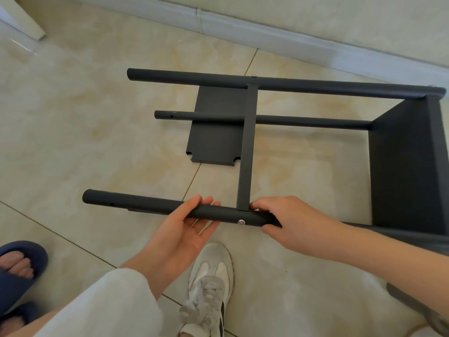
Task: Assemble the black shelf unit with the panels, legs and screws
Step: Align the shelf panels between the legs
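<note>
While the black shelf unit lay on its side on the tiled floor, the person stood over it with both hands on the near leg. The left hand was turned palm up beneath that leg, so the tube crossed its fingers, whose tips curled up on the far side of it. Just to the right sat a silver screw in the side of the leg, at the spot where the thin middle panel, seen edge-on, met it. The right hand gripped the same leg just beyond the screw, fingers wrapped over the top and thumb pressed underneath. At the right, the end panel joined the legs. The far leg ran parallel near the skirting board, and a third leg showed between them, lower down. A loose panel with notched corners lay flat on the floor under the frame. A white sneaker stood below the hands, and a blue slipper at the left edge.
</note>
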Available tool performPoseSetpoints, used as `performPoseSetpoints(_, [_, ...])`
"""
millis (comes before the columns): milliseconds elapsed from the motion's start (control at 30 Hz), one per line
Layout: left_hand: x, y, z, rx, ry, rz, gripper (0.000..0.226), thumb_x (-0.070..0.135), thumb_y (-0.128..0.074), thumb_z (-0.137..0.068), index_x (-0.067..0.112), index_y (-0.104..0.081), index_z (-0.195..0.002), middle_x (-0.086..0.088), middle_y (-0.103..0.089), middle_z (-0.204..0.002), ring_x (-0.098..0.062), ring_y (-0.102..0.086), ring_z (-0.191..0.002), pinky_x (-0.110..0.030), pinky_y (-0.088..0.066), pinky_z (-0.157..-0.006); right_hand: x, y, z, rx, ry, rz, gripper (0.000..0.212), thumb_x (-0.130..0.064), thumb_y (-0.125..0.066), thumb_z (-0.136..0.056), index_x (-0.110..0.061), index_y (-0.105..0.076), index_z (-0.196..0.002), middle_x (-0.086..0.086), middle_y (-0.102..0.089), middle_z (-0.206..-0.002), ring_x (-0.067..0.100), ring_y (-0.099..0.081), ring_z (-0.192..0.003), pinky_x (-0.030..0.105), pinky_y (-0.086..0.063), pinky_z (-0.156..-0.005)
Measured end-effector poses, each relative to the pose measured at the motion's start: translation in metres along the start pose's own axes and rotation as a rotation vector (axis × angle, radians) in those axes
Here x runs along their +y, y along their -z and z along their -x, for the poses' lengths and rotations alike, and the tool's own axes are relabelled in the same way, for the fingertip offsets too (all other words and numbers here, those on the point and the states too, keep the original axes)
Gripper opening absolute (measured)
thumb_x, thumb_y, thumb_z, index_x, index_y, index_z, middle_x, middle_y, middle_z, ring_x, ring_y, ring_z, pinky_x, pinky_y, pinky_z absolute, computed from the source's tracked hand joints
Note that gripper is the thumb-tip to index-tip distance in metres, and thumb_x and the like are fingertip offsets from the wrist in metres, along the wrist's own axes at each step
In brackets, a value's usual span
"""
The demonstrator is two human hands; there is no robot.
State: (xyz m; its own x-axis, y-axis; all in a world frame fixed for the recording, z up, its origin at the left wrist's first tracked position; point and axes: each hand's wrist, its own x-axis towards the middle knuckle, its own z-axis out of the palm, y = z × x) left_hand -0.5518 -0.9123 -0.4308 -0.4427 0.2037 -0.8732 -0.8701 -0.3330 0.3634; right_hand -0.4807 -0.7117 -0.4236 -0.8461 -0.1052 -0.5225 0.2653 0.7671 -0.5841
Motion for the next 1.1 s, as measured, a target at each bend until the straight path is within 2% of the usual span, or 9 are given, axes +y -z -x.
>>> performPoseSetpoints(67, [0.000,0.000,0.000,-0.025,-0.006,0.000,0.019,0.017,-0.067,-0.083,0.006,-0.068,-0.099,-0.012,-0.075,-0.097,-0.027,-0.075,-0.096,-0.045,-0.053,-0.092,0.000,0.002,0.000,0.014,0.009,0.016,0.024,-0.014,-0.052,-0.095,-0.032,-0.056,-0.109,-0.017,-0.051,-0.083,0.005,-0.053,-0.076,0.025,-0.047,-0.071])
performPoseSetpoints(167, [0.002,-0.001,0.000,-0.050,-0.018,-0.013,0.029,0.017,-0.069,-0.079,0.006,-0.067,-0.105,-0.012,-0.074,-0.098,-0.027,-0.074,-0.098,-0.045,-0.055,-0.089,-0.002,0.005,0.001,0.008,0.016,0.040,0.021,-0.014,-0.051,-0.096,-0.029,-0.058,-0.110,-0.015,-0.056,-0.090,0.008,-0.056,-0.082,0.030,-0.050,-0.076])
performPoseSetpoints(400, [0.018,-0.011,0.000,-0.104,-0.122,-0.067,0.034,0.018,-0.068,-0.081,0.006,-0.062,-0.113,-0.013,-0.074,-0.103,-0.028,-0.074,-0.099,-0.039,-0.063,-0.069,-0.010,0.022,0.001,0.020,0.028,0.050,0.021,-0.016,-0.051,-0.096,-0.027,-0.059,-0.113,-0.009,-0.062,-0.101,0.012,-0.058,-0.090,0.035,-0.051,-0.082])
performPoseSetpoints(567, [0.030,-0.021,0.004,-0.098,-0.169,-0.113,0.021,0.019,-0.065,-0.088,0.008,-0.064,-0.105,-0.010,-0.075,-0.097,-0.026,-0.074,-0.100,-0.041,-0.061,-0.074,-0.021,0.032,0.000,0.035,0.026,0.089,0.018,-0.015,-0.048,-0.097,-0.025,-0.056,-0.110,-0.004,-0.062,-0.104,0.016,-0.058,-0.093,0.037,-0.051,-0.084])
performPoseSetpoints(667, [0.044,-0.032,0.014,-0.133,-0.235,-0.124,0.036,0.020,-0.068,-0.081,0.008,-0.059,-0.115,-0.011,-0.075,-0.099,-0.026,-0.075,-0.097,-0.043,-0.063,-0.074,-0.031,0.047,0.005,0.069,0.042,0.080,0.016,-0.014,-0.048,-0.098,-0.028,-0.053,-0.104,-0.003,-0.062,-0.101,0.015,-0.057,-0.090,0.031,-0.050,-0.081])
performPoseSetpoints(767, [0.060,-0.049,0.030,-0.177,-0.304,-0.151,0.045,0.020,-0.069,-0.081,0.008,-0.057,-0.123,-0.012,-0.075,-0.102,-0.027,-0.074,-0.098,-0.046,-0.061,-0.078,-0.041,0.066,0.009,0.117,0.062,0.095,0.016,-0.017,-0.049,-0.100,-0.023,-0.057,-0.112,-0.003,-0.063,-0.100,0.014,-0.058,-0.088,0.031,-0.050,-0.082])
performPoseSetpoints(833, [0.072,-0.062,0.042,-0.202,-0.350,-0.172,0.040,0.019,-0.068,-0.083,0.008,-0.056,-0.120,-0.012,-0.075,-0.099,-0.027,-0.074,-0.097,-0.046,-0.062,-0.077,-0.048,0.080,0.013,0.154,0.074,0.110,0.018,-0.019,-0.049,-0.101,-0.022,-0.057,-0.117,-0.003,-0.063,-0.101,0.013,-0.058,-0.089,0.029,-0.050,-0.083])
performPoseSetpoints(933, [0.087,-0.082,0.066,-0.222,-0.420,-0.235,0.025,0.018,-0.065,-0.091,0.009,-0.058,-0.113,-0.010,-0.075,-0.097,-0.024,-0.075,-0.094,-0.045,-0.061,-0.078,-0.060,0.100,0.023,0.194,0.078,0.122,0.016,-0.020,-0.047,-0.102,-0.021,-0.055,-0.116,-0.004,-0.060,-0.097,0.010,-0.055,-0.084,0.016,-0.042,-0.074])
performPoseSetpoints(1100, [0.101,-0.116,0.111,-0.236,-0.556,-0.406,0.020,0.018,-0.064,-0.093,0.011,-0.060,-0.112,-0.010,-0.073,-0.104,-0.019,-0.075,-0.091,-0.041,-0.061,-0.075,-0.077,0.128,0.050,0.263,0.080,0.097,0.016,-0.023,-0.050,-0.101,-0.022,-0.055,-0.116,-0.005,-0.058,-0.093,0.006,-0.053,-0.076,0.018,-0.042,-0.071])
